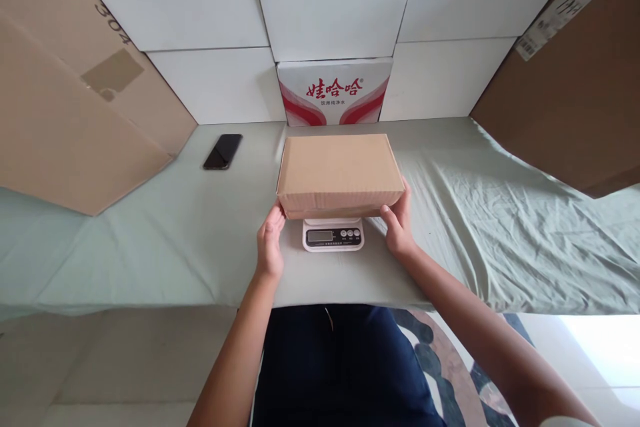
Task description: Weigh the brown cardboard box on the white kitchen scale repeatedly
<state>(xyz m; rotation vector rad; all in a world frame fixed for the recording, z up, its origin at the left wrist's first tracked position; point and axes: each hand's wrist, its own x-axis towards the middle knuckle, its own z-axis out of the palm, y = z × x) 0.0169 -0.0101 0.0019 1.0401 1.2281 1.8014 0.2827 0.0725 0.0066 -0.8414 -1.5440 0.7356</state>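
Note:
A closed brown cardboard box [339, 172] rests over a small white digital scale [333, 235], hiding most of the scale's platform. The scale's display and buttons stick out toward me from under the box. My left hand [271, 243] touches the box's near left corner, fingers pointing up along its side. My right hand [397, 223] presses against the near right corner, with the fingers along the box's right side. Both hands clasp the box between them.
The table [150, 240] is covered with a pale green cloth. A black phone [223, 151] lies at the back left. Large brown cartons [75, 113] [575, 93] lean in from both sides. A white and red printed carton [334, 92] stands behind the box against white boxes.

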